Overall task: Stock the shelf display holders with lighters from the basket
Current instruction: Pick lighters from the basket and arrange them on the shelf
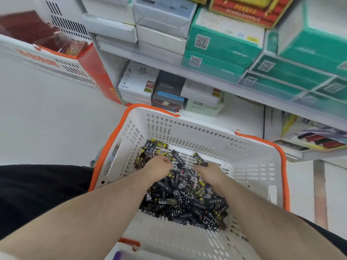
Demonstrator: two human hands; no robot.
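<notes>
**Both hands down in the lighter pile, display holders out of sight**

From my remote seat, the biggest thing ahead is the shelf unit [216, 79], stacked with teal cartons [221, 44] above and data cable boxes [139, 81] on the lower level. I cannot pick out any lighter display holders on it from this view, so I judge they sit outside the frame.

Below the shelf stands the white basket [249, 166] with its orange rim, on the pale floor [47, 119]. A second basket [47, 61] with red goods sits well apart at upper left.

The lighters [184, 199], black with yellow and white prints, lie heaped in the middle of the basket floor, directly under and between my two forearms. They point every way; no shared long axis.

The left hand [158, 168] rests knuckles-up at the pile's far left edge, fingers curled under. I cannot tell whether it has hold of any lighters. The right hand [210, 172] lies at the far right edge, fingers tucked down into the heap; its grasp is hidden too.

One dark lighter [178, 158] lies just beyond the hands, between them, long axis running diagonally from far-left to near-right. It is slightly nearer the left hand, which I judge the better one to take it.
</notes>
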